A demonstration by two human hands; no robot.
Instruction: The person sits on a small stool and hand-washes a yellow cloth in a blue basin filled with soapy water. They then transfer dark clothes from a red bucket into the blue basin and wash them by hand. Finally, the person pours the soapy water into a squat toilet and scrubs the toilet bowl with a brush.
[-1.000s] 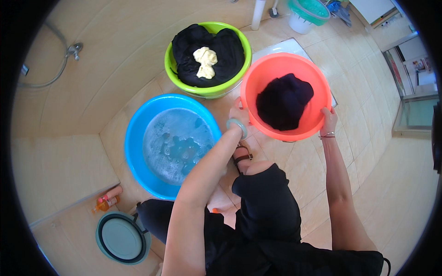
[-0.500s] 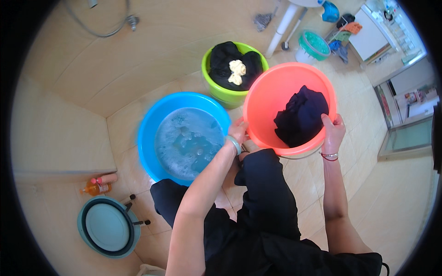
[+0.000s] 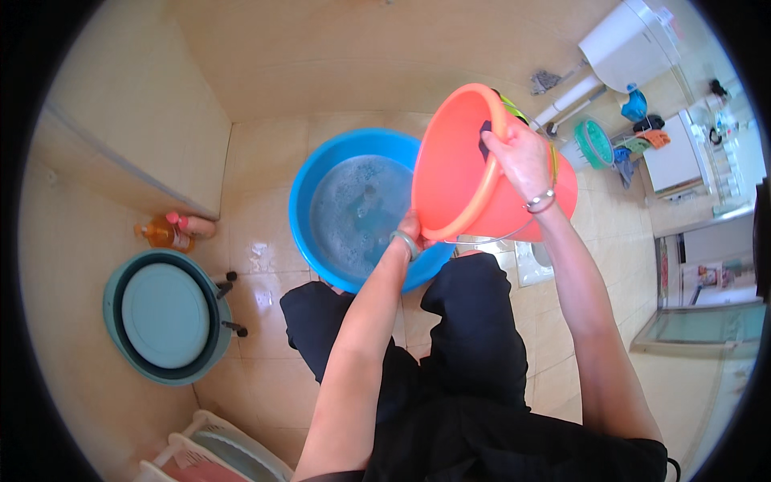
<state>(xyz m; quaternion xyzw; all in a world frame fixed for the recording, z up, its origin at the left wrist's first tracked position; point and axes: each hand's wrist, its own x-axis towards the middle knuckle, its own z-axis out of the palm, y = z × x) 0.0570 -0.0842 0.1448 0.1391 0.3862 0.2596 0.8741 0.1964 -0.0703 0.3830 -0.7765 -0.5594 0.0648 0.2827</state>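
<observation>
A coral-pink bucket point(image 3: 450, 153) is tilted on its side, its mouth facing left over the right rim of a round blue basin point(image 3: 303, 233). Foamy water point(image 3: 353, 209) lies in the basin. My left hand point(image 3: 414, 229) is closed on the bucket's near lower rim. Higher on the rim, my right hand point(image 3: 522, 161) grips it with the thumb inside, and a bit of dark cloth point(image 3: 485, 138) shows under the thumb. The rest of that cloth is hidden. A thin wire handle point(image 3: 490, 239) hangs along the bucket's near side.
Behind the bucket, a lime-green tub point(image 3: 512, 106) is mostly hidden. A folding grey-green basin point(image 3: 165, 317) leans at the left, below an orange bottle point(image 3: 165, 234) and a pink bottle point(image 3: 197, 226). A white rack point(image 3: 205, 426) stands lower left; a green-rimmed pail point(image 3: 593, 145) is far right.
The bucket has tipped from upright to lying sideways toward the blue basin. My right hand has swung up and left with its rim. The dark clothing inside has mostly gone from sight.
</observation>
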